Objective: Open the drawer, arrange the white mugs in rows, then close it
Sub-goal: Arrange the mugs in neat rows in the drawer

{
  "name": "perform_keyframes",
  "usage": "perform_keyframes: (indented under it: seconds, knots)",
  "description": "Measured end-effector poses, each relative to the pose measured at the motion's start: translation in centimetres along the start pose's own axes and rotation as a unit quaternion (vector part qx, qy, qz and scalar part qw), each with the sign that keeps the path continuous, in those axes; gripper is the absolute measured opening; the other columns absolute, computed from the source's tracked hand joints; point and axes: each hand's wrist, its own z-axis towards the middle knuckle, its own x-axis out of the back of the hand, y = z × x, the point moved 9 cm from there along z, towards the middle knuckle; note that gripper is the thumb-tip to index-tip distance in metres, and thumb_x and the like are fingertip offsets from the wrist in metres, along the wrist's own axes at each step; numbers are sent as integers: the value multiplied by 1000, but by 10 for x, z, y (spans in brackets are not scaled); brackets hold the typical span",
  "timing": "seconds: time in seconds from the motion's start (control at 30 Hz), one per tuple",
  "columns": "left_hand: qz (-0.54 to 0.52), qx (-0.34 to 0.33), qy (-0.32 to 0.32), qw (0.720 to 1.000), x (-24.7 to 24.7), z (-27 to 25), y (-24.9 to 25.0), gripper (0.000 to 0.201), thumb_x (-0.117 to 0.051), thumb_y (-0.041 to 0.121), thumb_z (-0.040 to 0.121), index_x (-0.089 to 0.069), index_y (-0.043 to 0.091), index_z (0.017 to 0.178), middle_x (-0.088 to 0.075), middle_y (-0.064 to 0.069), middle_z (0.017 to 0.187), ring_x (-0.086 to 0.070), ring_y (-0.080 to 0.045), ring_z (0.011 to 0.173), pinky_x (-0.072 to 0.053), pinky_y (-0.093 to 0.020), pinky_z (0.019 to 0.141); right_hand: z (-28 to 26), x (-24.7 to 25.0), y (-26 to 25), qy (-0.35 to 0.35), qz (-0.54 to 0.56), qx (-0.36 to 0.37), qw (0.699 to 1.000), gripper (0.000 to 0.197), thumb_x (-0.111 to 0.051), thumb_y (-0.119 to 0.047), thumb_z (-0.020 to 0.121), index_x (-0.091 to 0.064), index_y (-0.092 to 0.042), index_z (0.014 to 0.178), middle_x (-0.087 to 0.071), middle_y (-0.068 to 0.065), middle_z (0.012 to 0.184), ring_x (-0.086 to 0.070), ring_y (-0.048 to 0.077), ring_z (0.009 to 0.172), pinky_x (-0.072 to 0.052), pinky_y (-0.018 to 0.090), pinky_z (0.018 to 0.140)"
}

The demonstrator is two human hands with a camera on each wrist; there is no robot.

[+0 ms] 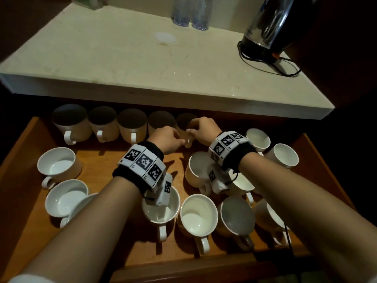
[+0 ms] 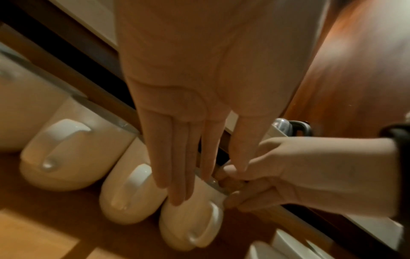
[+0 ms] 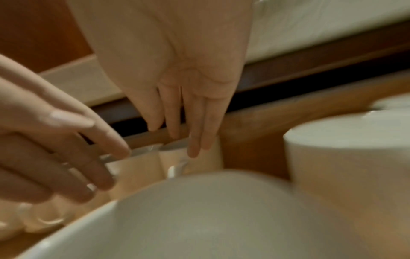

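Note:
The wooden drawer is pulled out and holds many white mugs. Several stand in a back row under the countertop edge, handles facing me. Both hands meet at the rightmost mug of that row. My left hand lays straight fingers against this mug's side, its thumb by the rim. My right hand pinches the rim near the handle, with curled fingers outside. In the right wrist view its fingertips sit on the mug.
Loose mugs lie scattered over the front of the drawer, such as at the left, the middle and the right. On the pale countertop above are a black kettle with its cord and two bottles.

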Motion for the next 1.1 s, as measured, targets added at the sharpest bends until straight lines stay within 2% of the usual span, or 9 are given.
perform_keyframes:
  seconds: [0.07, 0.2, 0.3, 0.43, 0.6, 0.73, 0.87, 1.0, 1.1]
  knots:
    - [19, -12, -9, 1000, -6, -5, 6, 39, -53, 30, 94, -56, 11, 127, -62, -7, 121, -60, -19, 103, -47, -30, 83, -8, 7, 8, 6, 8, 8, 1000, 30, -58, -26, 92, -65, -11, 117, -66, 8, 118, -60, 22, 112, -49, 34, 95]
    - [17, 8, -41, 999, -26, -10, 5, 35, -54, 29, 93, -58, 9, 122, -67, -10, 108, -65, -22, 100, -53, -36, 90, -23, 17, 40, 7, 22, -25, 999, 24, -63, -26, 88, -69, -8, 103, -72, 11, 101, -68, 21, 89, -54, 34, 84]
    - [4, 32, -65, 997, -39, -12, 6, 35, -56, 25, 93, -57, 7, 123, -68, -13, 105, -67, -23, 95, -56, -36, 88, -31, 24, 60, 4, -7, -45, 999, 24, -64, -28, 88, -69, -9, 102, -71, 9, 103, -66, 20, 97, -50, 29, 78]
    - [18, 41, -76, 996, -51, -9, 12, 32, -58, 21, 92, -59, 4, 119, -68, -14, 105, -68, -25, 95, -56, -39, 88, -35, 40, 86, 36, -30, -82, 996, 26, -63, -29, 88, -67, -11, 106, -67, 9, 111, -62, 24, 105, -51, 35, 89]
    - [93, 57, -63, 992, -58, -2, 17, 31, -58, 17, 91, -60, 2, 118, -67, -15, 111, -66, -27, 101, -54, -39, 91, -41, 41, 112, 4, -71, -96, 993, 29, -63, -28, 87, -67, -8, 107, -69, 12, 105, -66, 26, 96, -54, 37, 86]
    - [158, 63, -57, 984, -58, 5, 22, 30, -53, 9, 93, -59, 1, 121, -65, -16, 116, -64, -28, 107, -52, -37, 94, -43, 39, 122, -23, -96, -77, 992, 29, -63, -29, 87, -69, -7, 105, -71, 11, 102, -65, 25, 96, -52, 33, 80]
    - [190, 79, -44, 978, -56, 13, 23, 30, -57, 10, 90, -60, 3, 120, -66, -14, 116, -64, -27, 107, -53, -35, 93, -42, 38, 118, -38, -88, -47, 994, 30, -61, -32, 89, -69, -7, 105, -71, 9, 101, -65, 22, 96, -50, 32, 81]
    - [180, 81, -28, 980, -58, 22, 30, 26, -56, 10, 90, -62, 1, 113, -66, -15, 112, -65, -29, 104, -53, -35, 89, -37, 35, 118, -51, -108, -30, 992, 29, -64, -31, 87, -68, -8, 105, -69, 9, 103, -65, 24, 96, -51, 33, 81]
    - [177, 69, 9, 982, -55, 29, 38, 23, -54, 10, 90, -63, -3, 107, -66, -17, 110, -63, -31, 102, -50, -30, 76, -35, 30, 120, -68, -136, -19, 988, 26, -65, -27, 86, -69, -6, 100, -70, 11, 101, -66, 25, 94, -53, 34, 83]
